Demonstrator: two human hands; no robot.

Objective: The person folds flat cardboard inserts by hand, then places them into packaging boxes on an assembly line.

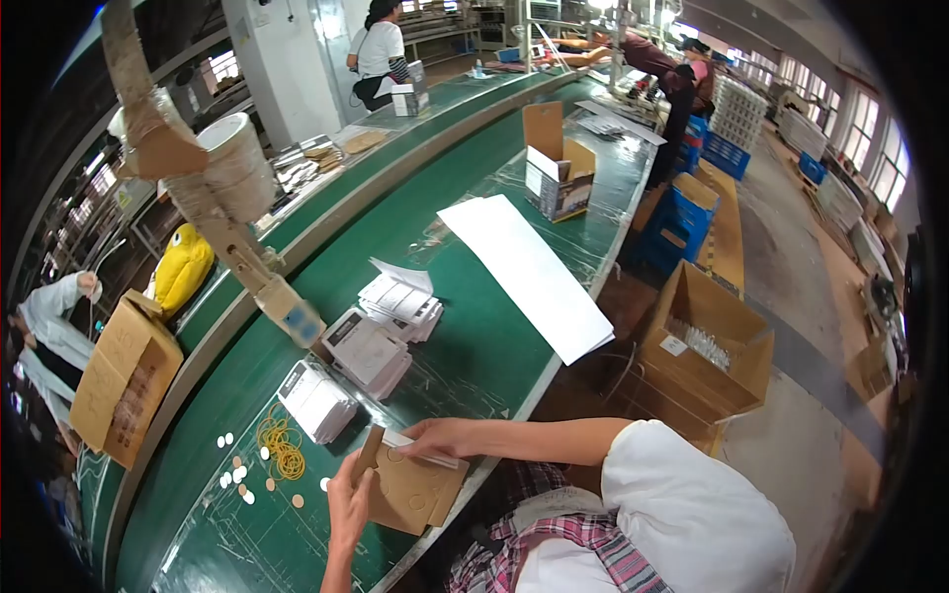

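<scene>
A brown cardboard piece [410, 486] with round cut marks lies at the near edge of the green table, between my hands. My left hand [351, 496] is closed on its raised left flap. From the right, my right hand [438, 440] reaches over the top edge, fingers bent down on a white strip and the cardboard. Just beyond are three stacks of white printed papers, the nearest one [317, 400] to the left. Yellow rubber bands [281, 447] lie in a heap left of my left hand, with several small white and brown discs around them.
Large white sheets [529, 277] lie farther along the table [465, 381], before an open printed box [560, 178]. An open carton [707, 341] stands on the right. A post [237, 252] rises at left. Other people work farther back.
</scene>
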